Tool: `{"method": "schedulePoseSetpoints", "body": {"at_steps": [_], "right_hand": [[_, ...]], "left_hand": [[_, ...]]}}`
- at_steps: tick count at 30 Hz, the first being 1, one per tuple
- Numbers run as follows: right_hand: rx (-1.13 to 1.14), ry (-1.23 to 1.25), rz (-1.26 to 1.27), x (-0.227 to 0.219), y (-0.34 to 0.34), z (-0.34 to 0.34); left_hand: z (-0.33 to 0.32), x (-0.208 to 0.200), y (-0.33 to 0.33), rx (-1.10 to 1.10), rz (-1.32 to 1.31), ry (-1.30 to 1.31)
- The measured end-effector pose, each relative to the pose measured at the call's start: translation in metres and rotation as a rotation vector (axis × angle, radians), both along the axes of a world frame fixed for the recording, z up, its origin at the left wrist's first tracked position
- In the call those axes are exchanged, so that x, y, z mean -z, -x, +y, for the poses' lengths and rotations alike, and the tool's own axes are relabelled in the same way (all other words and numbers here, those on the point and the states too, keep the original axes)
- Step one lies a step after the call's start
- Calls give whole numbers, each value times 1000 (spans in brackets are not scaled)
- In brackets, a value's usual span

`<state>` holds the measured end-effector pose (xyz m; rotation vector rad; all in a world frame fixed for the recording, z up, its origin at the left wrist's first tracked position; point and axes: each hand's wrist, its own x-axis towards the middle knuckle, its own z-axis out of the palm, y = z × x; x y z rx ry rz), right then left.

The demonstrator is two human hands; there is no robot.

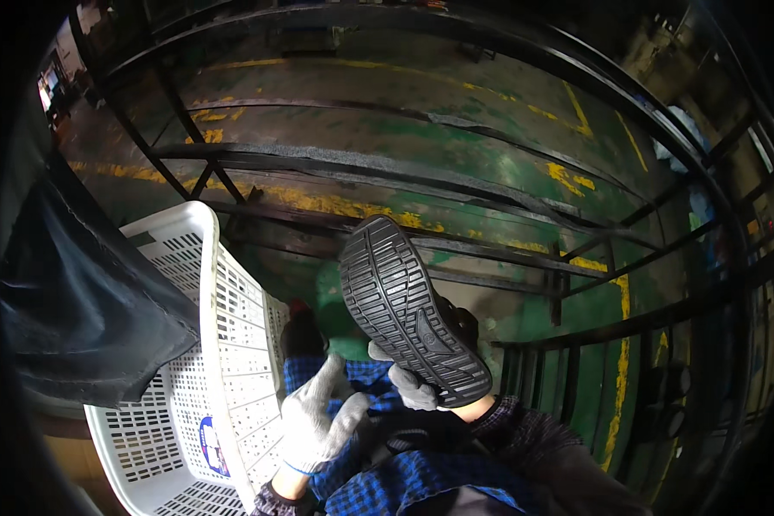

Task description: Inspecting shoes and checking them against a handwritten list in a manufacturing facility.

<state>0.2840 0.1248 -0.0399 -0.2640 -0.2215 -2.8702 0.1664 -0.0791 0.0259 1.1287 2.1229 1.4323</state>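
A black sandal [404,310] is held up in front of me, its ridged sole facing me and its toe end pointing away. My right hand [414,387], in a grey-white knit glove, grips it near the heel; the sole covers part of that hand. Some of the upper shows along the sandal's right edge. To the left of the sandal is my left hand [318,420], gloved the same way. Its thumb and fingers are apart and nothing is in them. Blue-and-black checked cloth [430,482] covers my lap below both hands.
A white perforated plastic basket [208,284] stands close at my left, with black sheeting [86,292] hanging over its far-left side. Ahead runs a dark metal rack [353,163] with long horizontal bars. Beneath it lies a worn green floor [490,163] with yellow lines.
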Motion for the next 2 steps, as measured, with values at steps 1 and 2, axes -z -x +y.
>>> {"method": "schedulePoseSetpoints", "body": {"at_steps": [1, 2], "right_hand": [[-20, 17, -110, -1, -7, 1], [-20, 22, -101, -1, -5, -1]], "left_hand": [[-1, -1, 0, 18, -22, 143], [2, 1, 2, 12, -328, 25]]}}
